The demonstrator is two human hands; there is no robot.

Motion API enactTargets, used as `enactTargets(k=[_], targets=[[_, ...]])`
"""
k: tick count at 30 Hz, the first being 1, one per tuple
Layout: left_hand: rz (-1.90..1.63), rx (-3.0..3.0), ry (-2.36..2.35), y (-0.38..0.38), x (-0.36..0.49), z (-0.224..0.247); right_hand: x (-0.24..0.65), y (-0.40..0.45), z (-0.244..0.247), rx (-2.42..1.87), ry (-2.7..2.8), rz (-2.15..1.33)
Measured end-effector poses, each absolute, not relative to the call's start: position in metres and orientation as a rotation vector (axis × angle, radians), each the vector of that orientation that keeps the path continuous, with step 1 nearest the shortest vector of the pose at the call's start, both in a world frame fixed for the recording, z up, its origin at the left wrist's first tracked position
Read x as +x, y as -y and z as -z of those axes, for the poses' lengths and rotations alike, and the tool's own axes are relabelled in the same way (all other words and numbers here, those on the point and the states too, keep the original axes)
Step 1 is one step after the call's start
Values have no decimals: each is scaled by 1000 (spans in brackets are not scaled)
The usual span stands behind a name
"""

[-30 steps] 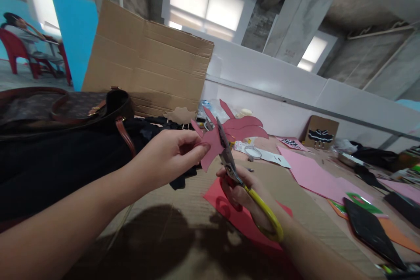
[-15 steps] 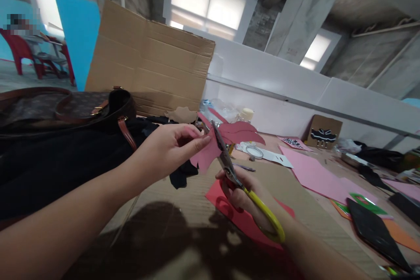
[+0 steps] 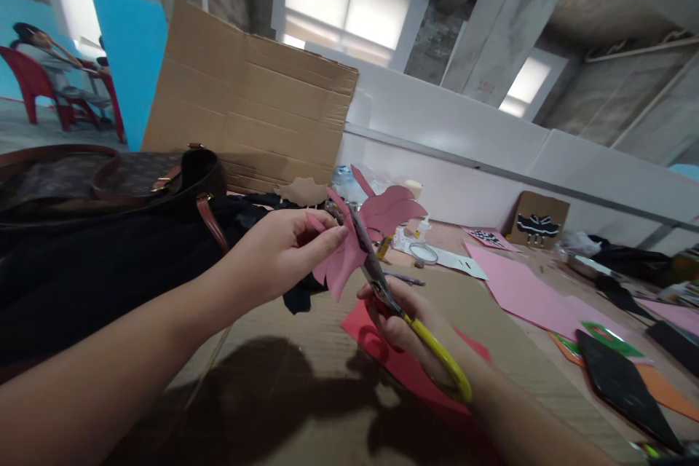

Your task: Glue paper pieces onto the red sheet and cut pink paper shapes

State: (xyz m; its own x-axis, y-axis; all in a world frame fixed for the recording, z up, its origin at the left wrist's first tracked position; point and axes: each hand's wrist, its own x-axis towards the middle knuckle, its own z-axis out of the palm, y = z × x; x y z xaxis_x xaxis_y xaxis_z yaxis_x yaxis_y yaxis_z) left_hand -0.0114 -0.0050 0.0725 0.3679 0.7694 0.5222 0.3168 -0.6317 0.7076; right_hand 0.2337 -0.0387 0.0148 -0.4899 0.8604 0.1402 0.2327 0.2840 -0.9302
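Note:
Between the thumb and fingers of my left hand [image 3: 289, 247] is a pink paper cutout [image 3: 389, 208] with several petal-like lobes. My right hand [image 3: 407, 317] is wrapped round a pair of scissors [image 3: 376, 273] with yellow handles. Their blades point up and away from me and lie against the pink paper, close to my left fingertips. How far the blades are parted is hard to make out. Beneath my right hand a red paper sheet [image 3: 363, 324] lies on a brown cardboard sheet [image 3: 306, 357].
A brown handbag [image 3: 210, 167] and dark cloth [image 3: 120, 247] lie at left, before an upright cardboard panel [image 3: 256, 95]. Rightward are pink paper sheets [image 3: 524, 291], a clear tape roll [image 3: 423, 253], a small glue bottle [image 3: 422, 227] and a black flat case [image 3: 622, 382]. A person [image 3: 52, 62] sits far left.
The pink cutout has turned and tilted between the blades, its upper lobes rising and its lower lobes hanging further down. Both hands have stayed nearly in place.

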Motion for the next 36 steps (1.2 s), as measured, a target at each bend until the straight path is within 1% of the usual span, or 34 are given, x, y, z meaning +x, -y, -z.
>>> enactTargets(k=[4,10,14,19,36], targets=[[-1199,2167,-951,5,-12,-73,234,38,-14,-989,1899,-1219],[-1189,2207,-941,6,-11,-72,230,45,-20,-1013,1947,-1097],[-1189,2193,-935,6,-11,-71,231,45,-19,-990,1946,-1111],[-1202,2201,-919,6,-10,-71,234,41,-12,-925,1902,-1215],[-1185,2188,-942,6,-10,-72,233,41,-15,-955,1903,-1222]])
